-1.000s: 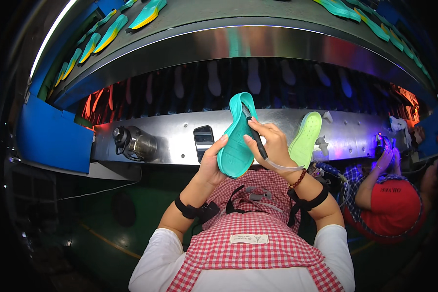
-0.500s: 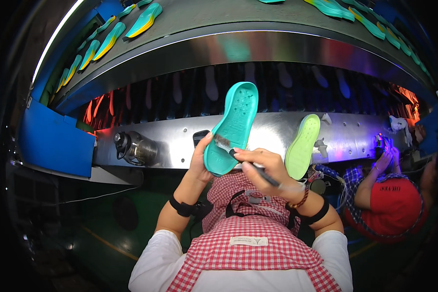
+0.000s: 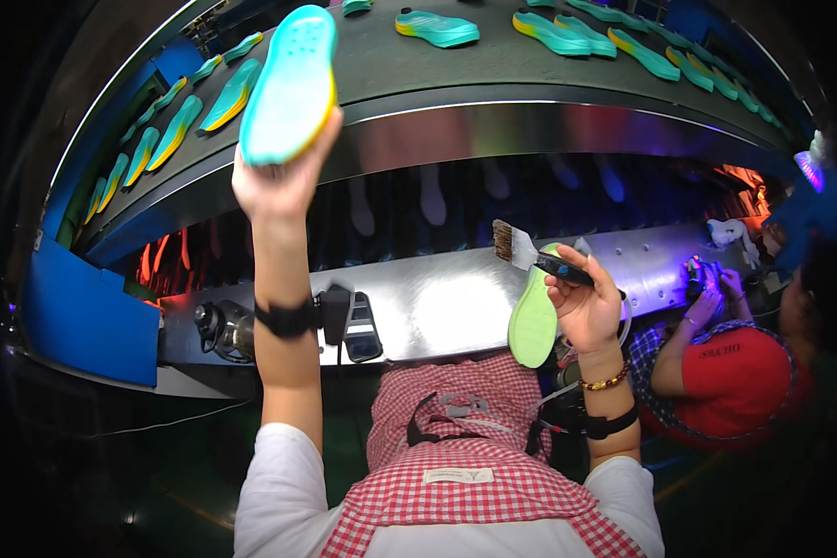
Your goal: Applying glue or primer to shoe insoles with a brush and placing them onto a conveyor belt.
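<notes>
A teal shoe sole (image 3: pixel 293 88) with a yellow lower edge is raised at the upper left, its hollow side facing up. My left hand (image 3: pixel 281 186) grips its heel or toe end from beneath; which end I cannot tell. Behind it runs the dark belt (image 3: pixel 367 79) with similar soles on it. In my right hand (image 3: pixel 588 307) is a flat paintbrush (image 3: pixel 524 251), held by its black handle, bristles pointing up and left. Just left of that hand, a light green sole (image 3: pixel 532 325) rests against the metal ledge (image 3: pixel 418 325).
A dark see-through jug (image 3: pixel 231 332) stands on the ledge at the left, and a phone (image 3: pixel 364 327) lies near my left forearm. More soles (image 3: pixel 567 37) line the belt. At the right a co-worker in red (image 3: pixel 735 381) sits by a white cloth (image 3: pixel 730 232).
My left hand has carried the teal sole up and left from in front of me to the belt. My right hand has drawn the brush off the sole and moved right.
</notes>
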`<state>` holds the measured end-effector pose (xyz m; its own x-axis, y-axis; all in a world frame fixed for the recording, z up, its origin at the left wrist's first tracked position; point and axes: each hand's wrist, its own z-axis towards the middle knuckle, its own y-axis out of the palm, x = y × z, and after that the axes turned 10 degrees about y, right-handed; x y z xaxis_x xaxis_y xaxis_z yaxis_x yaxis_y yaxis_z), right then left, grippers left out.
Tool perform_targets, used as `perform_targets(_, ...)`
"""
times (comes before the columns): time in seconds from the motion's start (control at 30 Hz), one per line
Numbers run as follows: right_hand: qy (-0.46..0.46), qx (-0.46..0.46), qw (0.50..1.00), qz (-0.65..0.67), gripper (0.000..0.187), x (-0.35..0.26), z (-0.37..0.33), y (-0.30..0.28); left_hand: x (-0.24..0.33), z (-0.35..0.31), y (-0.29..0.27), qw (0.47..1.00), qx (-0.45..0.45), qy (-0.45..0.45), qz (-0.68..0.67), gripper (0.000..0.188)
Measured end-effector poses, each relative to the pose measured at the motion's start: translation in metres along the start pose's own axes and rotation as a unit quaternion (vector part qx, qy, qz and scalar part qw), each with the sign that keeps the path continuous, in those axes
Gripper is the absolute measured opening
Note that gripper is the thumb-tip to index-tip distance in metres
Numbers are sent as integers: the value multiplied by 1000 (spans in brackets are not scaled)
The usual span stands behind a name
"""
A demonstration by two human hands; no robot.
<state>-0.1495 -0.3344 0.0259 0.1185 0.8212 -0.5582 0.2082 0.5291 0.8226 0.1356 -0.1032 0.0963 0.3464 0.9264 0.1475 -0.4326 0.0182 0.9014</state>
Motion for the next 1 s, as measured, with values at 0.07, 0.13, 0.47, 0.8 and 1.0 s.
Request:
perform_targets(0.07, -2, 9, 1000, 24, 44, -4, -1, -4, -14, 43, 3, 979, 189, 77, -29, 67)
perform_targets(0.13, -14, 23, 1000, 12, 42, -5, -3, -9, -40, 64, 4, 959, 240, 81, 129, 71)
perform_targets(0.47, -42, 95, 993, -61, 21, -7, -7, -38, -157, 119, -15, 353, -183, -5, 917, 81)
perform_targets(0.8, 6, 93, 990, -110, 22, 4, -10, -49, -171, 151, -14, 255, -205, -35, 944, 78)
perform_targets(1.0, -13, 122, 984, -131, 22, 14, -17, -47, -157, 139, -12, 204, -237, 177, 933, 34)
